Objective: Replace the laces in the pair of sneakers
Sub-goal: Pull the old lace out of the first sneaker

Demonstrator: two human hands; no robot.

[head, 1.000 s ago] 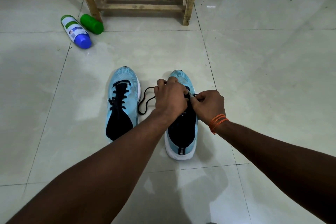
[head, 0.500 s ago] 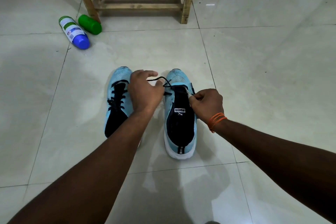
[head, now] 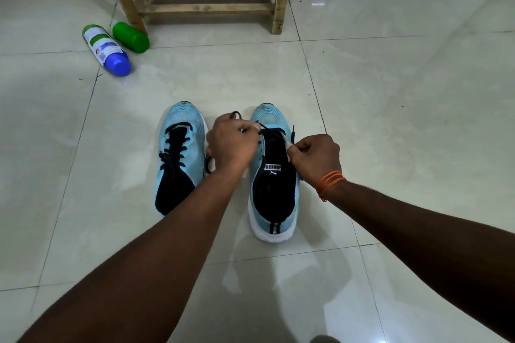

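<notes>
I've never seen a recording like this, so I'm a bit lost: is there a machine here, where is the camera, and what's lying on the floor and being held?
No machine here: these are a person's two bare arms. The single picture comes from a wide-angle camera worn on the head, looking forward and down. On the tiled floor stand two light-blue sneakers. The left sneaker is already laced in black. The left hand pinches the black lace above the right sneaker, while the right hand grips that shoe's eyelet edge; whether it holds lace too is unclear. Farther off lie a blue-capped bottle and a green bottle beside a wooden stool.
</notes>
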